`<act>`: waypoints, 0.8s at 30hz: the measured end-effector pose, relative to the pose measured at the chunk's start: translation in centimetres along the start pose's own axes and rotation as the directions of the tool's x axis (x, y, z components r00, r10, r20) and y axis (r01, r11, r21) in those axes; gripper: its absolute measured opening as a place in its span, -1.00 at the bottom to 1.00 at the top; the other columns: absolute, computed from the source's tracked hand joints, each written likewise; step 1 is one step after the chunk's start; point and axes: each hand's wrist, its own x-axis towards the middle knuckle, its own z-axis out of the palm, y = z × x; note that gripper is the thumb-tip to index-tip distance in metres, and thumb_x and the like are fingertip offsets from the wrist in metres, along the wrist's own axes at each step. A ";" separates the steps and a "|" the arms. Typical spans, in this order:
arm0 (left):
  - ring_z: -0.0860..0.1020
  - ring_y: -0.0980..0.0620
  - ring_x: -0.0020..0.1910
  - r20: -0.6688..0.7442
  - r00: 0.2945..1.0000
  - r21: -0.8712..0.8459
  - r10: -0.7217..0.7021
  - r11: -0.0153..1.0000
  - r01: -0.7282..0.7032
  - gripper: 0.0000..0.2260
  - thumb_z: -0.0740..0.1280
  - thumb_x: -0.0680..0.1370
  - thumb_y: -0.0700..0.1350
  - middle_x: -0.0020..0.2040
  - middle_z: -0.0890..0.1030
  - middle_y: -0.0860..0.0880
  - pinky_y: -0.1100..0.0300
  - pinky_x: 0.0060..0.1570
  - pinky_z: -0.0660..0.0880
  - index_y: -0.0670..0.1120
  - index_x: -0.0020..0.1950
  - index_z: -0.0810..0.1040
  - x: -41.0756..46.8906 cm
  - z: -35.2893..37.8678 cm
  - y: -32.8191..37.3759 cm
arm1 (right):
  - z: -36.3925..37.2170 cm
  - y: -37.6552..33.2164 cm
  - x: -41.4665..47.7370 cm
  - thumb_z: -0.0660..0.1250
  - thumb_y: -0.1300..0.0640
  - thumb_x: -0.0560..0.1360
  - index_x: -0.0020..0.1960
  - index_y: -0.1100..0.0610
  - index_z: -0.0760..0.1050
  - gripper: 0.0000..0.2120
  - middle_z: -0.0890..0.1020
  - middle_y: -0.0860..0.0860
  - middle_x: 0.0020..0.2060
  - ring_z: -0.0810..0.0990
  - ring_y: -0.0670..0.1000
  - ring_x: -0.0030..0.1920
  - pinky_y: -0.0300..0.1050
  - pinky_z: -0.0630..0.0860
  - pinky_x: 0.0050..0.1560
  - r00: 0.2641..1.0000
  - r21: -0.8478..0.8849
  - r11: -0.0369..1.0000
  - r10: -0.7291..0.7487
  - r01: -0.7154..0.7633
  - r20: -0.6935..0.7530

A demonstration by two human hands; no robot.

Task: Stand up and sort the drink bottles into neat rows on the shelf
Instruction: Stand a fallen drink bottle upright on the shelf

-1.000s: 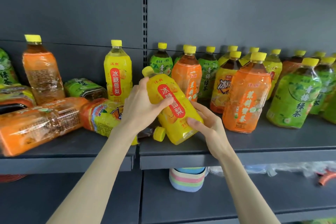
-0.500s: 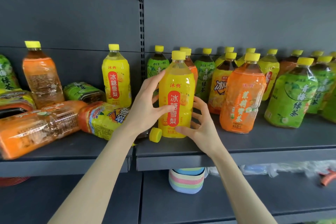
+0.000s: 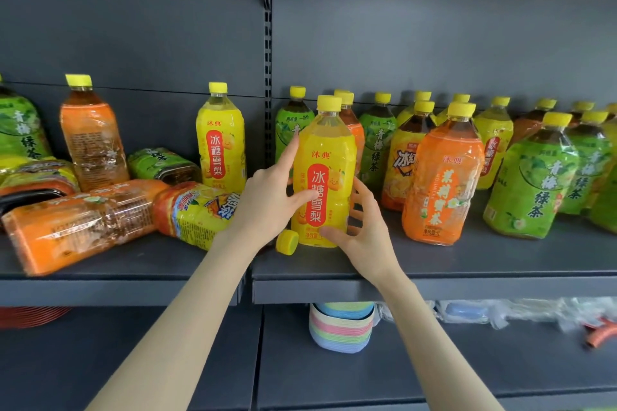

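View: head camera, the only one, looking at the shelf (image 3: 467,264) from the front.
Task's thing: the yellow bottle (image 3: 325,157) stands upright near the front edge, label facing out, at 12 o'clock from the wrists.
Left hand (image 3: 267,200): holds the bottle's left flank, thumb across the red label, index finger laid straight up towards the shoulder.
Right hand (image 3: 364,233): cups the lower right side, thumb at the base, fingers spread round the back.
Neighbours: the orange bottle (image 3: 440,183) stands at 3 o'clock, close but apart. A matching yellow twin (image 3: 222,150) stands at 9 o'clock, further back. A green bottle (image 3: 290,130) is just behind at 11 o'clock.
Hazard: the cap (image 3: 287,242) of a toppled bottle (image 3: 193,213) lies at 8 o'clock, touching or almost touching the base; I cannot tell which.
Step in hand, as I judge it: settling this bottle into line.
How to do it well: check that the base sits flat, square the label to the front, match the front line of the orange bottle, then lift both hands away together so that nothing tips it.
Left to do: a lying orange bottle (image 3: 80,220) and others at 9 o'clock need standing up.
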 end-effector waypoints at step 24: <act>0.20 -0.10 0.48 -0.012 0.998 0.261 -0.064 0.963 0.065 -0.48 0.13 0.55 0.19 0.46 0.33 -0.09 -0.05 0.43 0.09 -0.08 0.40 0.41 -6.5 -7.5 -10.1 | 9.6 -5.4 -2.6 0.46 -0.11 0.42 0.26 0.06 0.44 -0.51 0.60 -0.10 -0.04 0.57 -0.12 -0.02 -0.21 0.50 -0.02 0.994 0.019 0.998 0.067 -0.066 -0.082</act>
